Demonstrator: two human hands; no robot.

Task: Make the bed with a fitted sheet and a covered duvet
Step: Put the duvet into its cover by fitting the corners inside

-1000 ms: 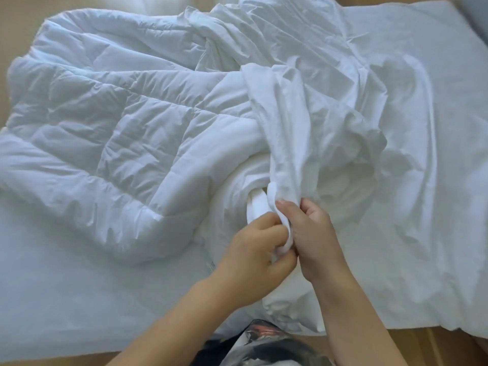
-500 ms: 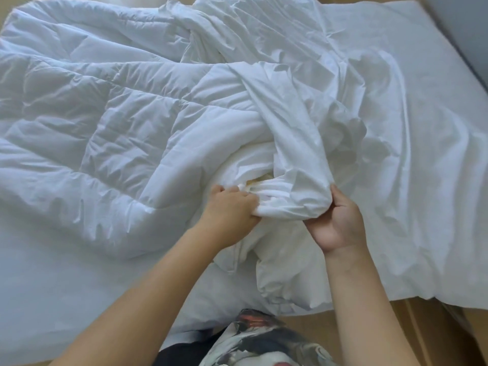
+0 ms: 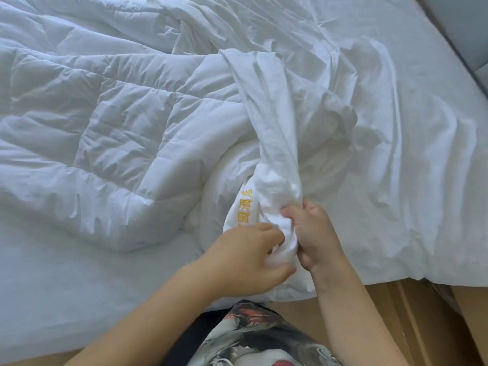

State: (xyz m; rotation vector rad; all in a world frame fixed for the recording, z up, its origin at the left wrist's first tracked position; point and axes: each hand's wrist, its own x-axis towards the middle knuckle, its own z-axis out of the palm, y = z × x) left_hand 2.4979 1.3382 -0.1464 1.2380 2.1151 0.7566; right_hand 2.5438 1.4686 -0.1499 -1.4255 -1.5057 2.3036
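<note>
Head view: at the near edge of the bed (image 3: 66, 286) I see the left hand (image 3: 248, 257) and right hand (image 3: 314, 239) both clutching a bunched corner of the white duvet cover (image 3: 277, 128). Just past them, yellow stitched characters (image 3: 245, 207) read 国酒店, the rest hidden. Beyond, the quilted duvet (image 3: 105, 114) sprawls toward the far left corner

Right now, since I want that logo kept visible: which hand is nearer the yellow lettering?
Left. The left hand grips the duvet cover just below the yellow lettering; the right hand pinches the cover to its right, a fold away.
</note>
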